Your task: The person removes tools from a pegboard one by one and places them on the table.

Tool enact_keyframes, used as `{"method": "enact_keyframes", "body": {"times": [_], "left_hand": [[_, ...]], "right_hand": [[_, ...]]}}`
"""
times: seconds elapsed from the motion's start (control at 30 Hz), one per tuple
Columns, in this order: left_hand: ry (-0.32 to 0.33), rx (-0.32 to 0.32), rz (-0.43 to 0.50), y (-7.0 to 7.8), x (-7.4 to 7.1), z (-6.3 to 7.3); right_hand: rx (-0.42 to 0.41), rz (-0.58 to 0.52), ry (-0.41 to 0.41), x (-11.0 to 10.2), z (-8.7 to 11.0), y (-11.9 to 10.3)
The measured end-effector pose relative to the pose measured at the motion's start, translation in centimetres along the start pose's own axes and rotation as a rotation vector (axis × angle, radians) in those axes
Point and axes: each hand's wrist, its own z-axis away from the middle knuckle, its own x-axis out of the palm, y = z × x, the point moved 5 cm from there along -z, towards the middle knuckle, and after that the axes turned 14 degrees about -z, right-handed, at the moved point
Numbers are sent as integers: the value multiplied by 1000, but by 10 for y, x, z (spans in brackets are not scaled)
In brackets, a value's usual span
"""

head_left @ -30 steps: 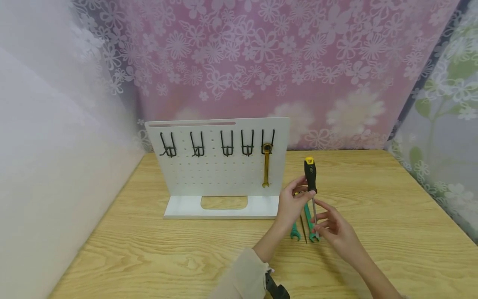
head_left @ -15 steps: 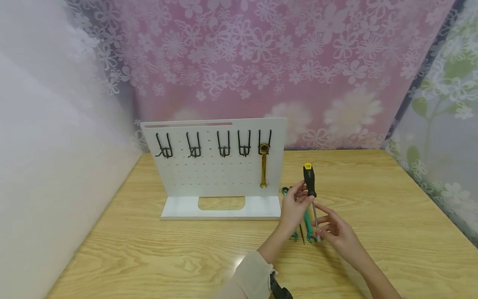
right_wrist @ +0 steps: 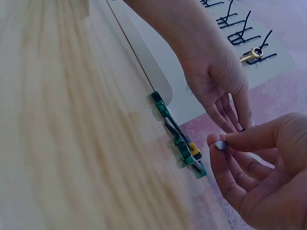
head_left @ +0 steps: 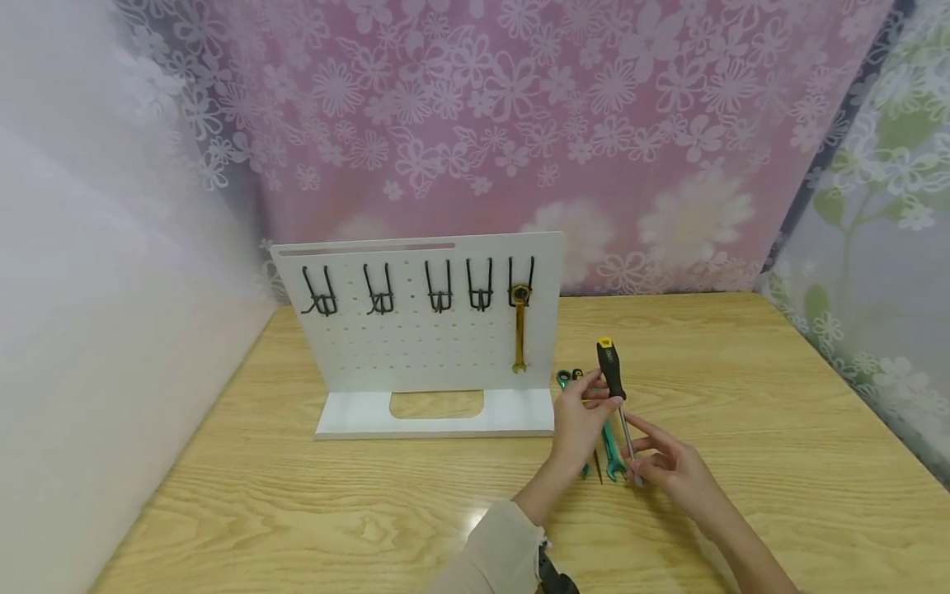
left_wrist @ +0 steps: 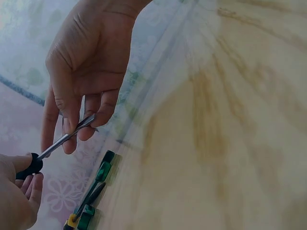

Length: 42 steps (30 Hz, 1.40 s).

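A flathead screwdriver (head_left: 610,367) with a black handle and yellow end cap is held in both hands above the table, its handle end up and leaning left. My left hand (head_left: 577,425) pinches it where handle meets shaft. My right hand (head_left: 677,477) pinches the metal shaft close to the flat tip (left_wrist: 86,121), between thumb and fingers. Beneath the hands on the table lie a green wrench (head_left: 612,454), a second green wrench (head_left: 563,378) partly behind the left hand, and a thin screwdriver (head_left: 598,469) between them, its middle hidden by that hand.
A white pegboard stand (head_left: 430,351) with several black double hooks (head_left: 439,290) stands left of the hands. From its rightmost hook hangs a gold wrench (head_left: 519,334). Flowered curtain (head_left: 475,124) closes off the back of the wooden table (head_left: 297,503).
The screwdriver has come lower and tilts more, its handle leaning further left and its tip moved slightly down and right. Both hands keep their hold. The head view has shifted slightly right.
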Motion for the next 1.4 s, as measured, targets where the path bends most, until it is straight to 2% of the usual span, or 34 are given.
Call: {"method": "enact_keyframes", "body": {"times": [0.37,0.63,0.83,1.17,1.4], "left_hand": [[-28,52,-151,-11,2,-2],[-58,63,-312,-19,3,-1],[-63,77,-409,-19,5,-2],[-63,125,-641,-20,9,-3],[-54,154,-711,-17,10,-4]], "right_hand": [[133,-56,28,0,2,4],[200,-90,40,1,3,5],[233,-106,56,1,4,8],[278,-126,90,2,6,10],[283,-158,103,1,5,9]]}}
